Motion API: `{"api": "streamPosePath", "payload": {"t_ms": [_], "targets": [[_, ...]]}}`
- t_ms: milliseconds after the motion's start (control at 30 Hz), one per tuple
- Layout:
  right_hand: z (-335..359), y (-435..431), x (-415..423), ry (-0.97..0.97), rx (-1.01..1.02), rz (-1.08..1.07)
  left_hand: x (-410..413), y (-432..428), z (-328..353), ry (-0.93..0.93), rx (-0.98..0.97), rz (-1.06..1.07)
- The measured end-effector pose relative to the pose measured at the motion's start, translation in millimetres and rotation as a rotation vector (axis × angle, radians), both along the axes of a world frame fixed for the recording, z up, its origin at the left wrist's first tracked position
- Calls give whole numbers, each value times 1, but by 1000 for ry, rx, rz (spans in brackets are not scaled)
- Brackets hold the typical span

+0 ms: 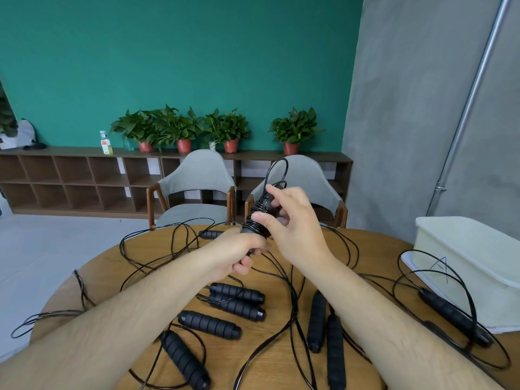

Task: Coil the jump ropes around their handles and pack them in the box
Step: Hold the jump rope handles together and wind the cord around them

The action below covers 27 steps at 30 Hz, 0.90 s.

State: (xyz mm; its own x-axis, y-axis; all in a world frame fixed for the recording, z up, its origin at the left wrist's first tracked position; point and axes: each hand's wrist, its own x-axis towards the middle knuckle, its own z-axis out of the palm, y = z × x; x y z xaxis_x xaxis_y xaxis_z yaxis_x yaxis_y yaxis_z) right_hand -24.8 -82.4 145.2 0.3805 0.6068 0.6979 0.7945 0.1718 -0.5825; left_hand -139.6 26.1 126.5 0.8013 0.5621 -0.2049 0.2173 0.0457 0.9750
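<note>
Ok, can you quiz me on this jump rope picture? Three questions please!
1. True or false: the white box sits on the person's left.
2. What does the left grip hold? A) a bottle B) rope handles wrapped in cord C) a plant pot
3. Fill in: ___ red pots stand on the shelf.
Key: 1 false; 2 B; 3 four.

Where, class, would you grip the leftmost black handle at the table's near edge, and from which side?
Grip the handle across its ribbed middle, from above, fingers on its two long sides. It lies flat and slanted on the table, cords close beside it, so its top is freest.
</note>
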Motion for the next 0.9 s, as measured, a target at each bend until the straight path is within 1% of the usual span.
{"api": "streamPosePath", "payload": {"t_ms": [67, 167, 267, 300, 367, 433, 500, 567, 667, 767, 833, 900], "targets": [[-1, 1, 6, -34, 33, -56, -1, -2, 1, -33, -71, -42], [3, 0, 10, -1, 14, -73, -3, -5, 5, -87, -111, -101], [12, -5, 16, -162, 83, -201, -5, -8, 8, -130, -104, -151], [15, -7, 19, -175, 117, -214, -6, -10, 9, -140, -95, -166], [21, -10, 21, -98, 183, -154, -6, -11, 10, -156, -108, -190], [26, -13, 23, -32, 244, -107, -7, -13, 14, -172, -183, -229], [29, -15, 25, -26, 267, -87, -9, -13, 18, -183, -257, -270], [32, -16, 27, -66, 245, -67, -11, -13, 22, -197, -311, -299], [36, -19, 28, -195, 164, -27, -15, -10, 29, -228, -393, -340], [41, -21, 30, -289, 68, 29, -18, -8, 33, -243, -404, -353], [46, -20, 32, -309, 54, 21, -20, -6, 34, -246, -408, -347], [52, -19, 31, -256, 63, 16, -21, -3, 34, -248, -417, -357]]}}
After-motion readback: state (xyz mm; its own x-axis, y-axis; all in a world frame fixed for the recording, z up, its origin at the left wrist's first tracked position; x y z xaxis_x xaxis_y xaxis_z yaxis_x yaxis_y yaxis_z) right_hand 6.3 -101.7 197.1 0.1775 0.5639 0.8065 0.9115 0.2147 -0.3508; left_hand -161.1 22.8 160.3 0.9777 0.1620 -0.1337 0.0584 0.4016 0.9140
